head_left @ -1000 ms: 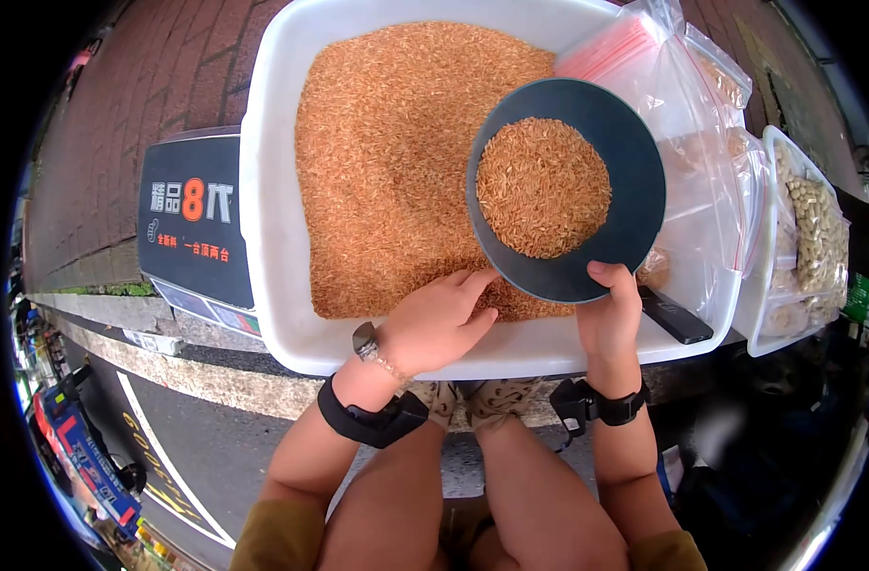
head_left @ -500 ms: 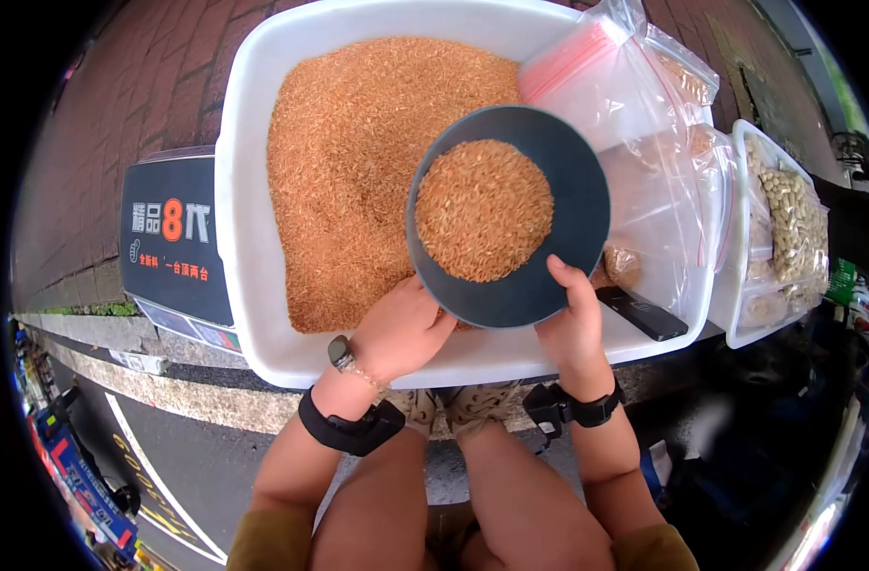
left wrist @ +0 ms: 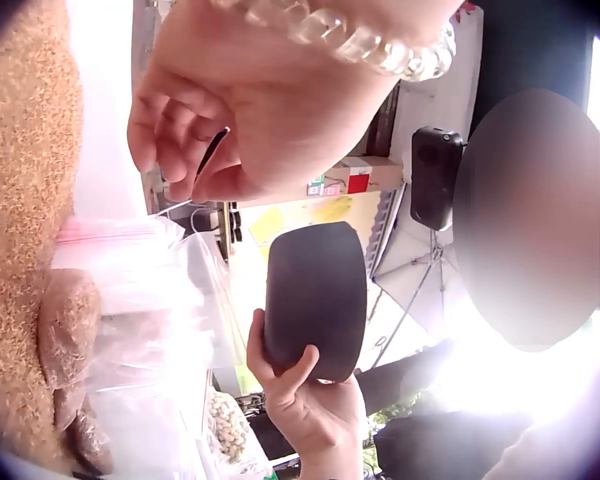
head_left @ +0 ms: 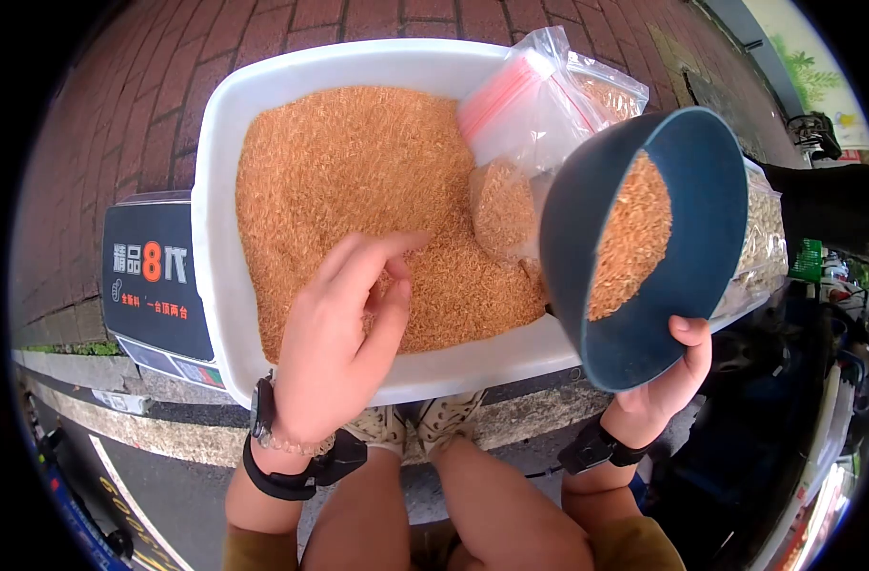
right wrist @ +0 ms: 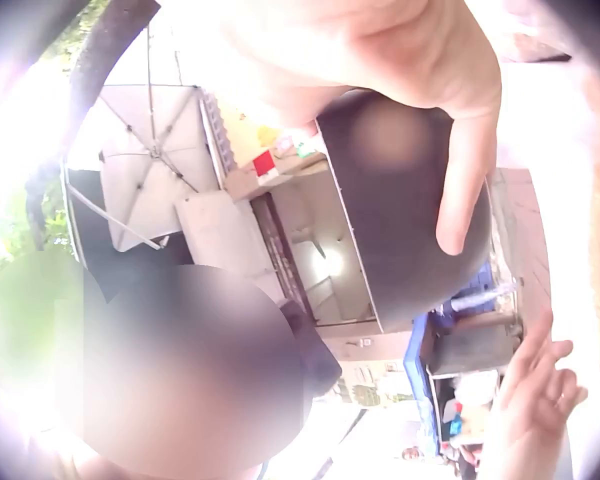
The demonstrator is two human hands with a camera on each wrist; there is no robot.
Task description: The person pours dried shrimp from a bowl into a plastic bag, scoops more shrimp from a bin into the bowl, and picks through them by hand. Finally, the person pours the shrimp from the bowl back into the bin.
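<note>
Grain lies in a tilted dark bowl, pinched near a white tub by the right hand's fingers; the left hand hovers, fingers loosely bent, thumb apart.

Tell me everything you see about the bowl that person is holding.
The bowl is round and deep, dark blue-grey and smooth, with a thin plain rim, and it looks like plastic. Brown grain lies inside, leaving part of the inner wall bare. It is tilted, its opening turned toward the right of the head view, and hides part of the white tub. The right hand grips it, thumb over the rim.
</note>
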